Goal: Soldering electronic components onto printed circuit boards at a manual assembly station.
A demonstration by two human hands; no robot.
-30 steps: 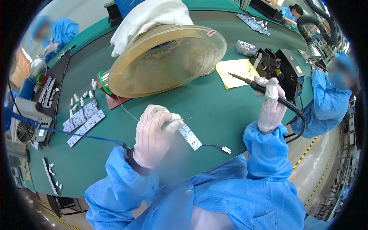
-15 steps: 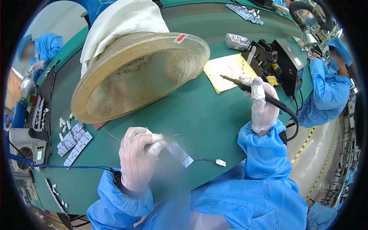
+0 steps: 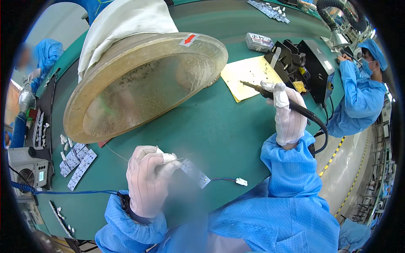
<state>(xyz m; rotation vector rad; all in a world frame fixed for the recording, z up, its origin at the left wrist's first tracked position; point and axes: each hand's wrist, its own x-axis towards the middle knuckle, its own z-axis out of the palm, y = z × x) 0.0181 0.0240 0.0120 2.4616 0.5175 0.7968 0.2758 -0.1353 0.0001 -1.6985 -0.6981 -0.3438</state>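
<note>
My left hand (image 3: 147, 181), in a white striped glove, is closed with thumb and fingers pinched on a thin solder wire (image 3: 116, 153). The wire trails off to the left, and a short end sticks out past the fingertips. Beside those fingers lies a small white LED board (image 3: 196, 173), partly blurred; red and blue leads run from it to a white connector (image 3: 241, 181). My right hand (image 3: 290, 116), also gloved, grips a soldering iron (image 3: 252, 87) by its handle. Its tip points left over a yellow sheet (image 3: 234, 75), well apart from the board.
A large round fume hood (image 3: 76, 118) covers the bench's upper left. Behind my right hand stand a black iron holder (image 3: 287, 61) and a black box (image 3: 318, 69). More LED boards (image 3: 82, 169) lie left. A blue cord (image 3: 84, 192) runs to my left wrist. Co-workers sit on both sides.
The view has shifted a little, moving the hood leftward in the picture. The solder end now shows more plainly past my left fingertips. Both hands keep their grips.
</note>
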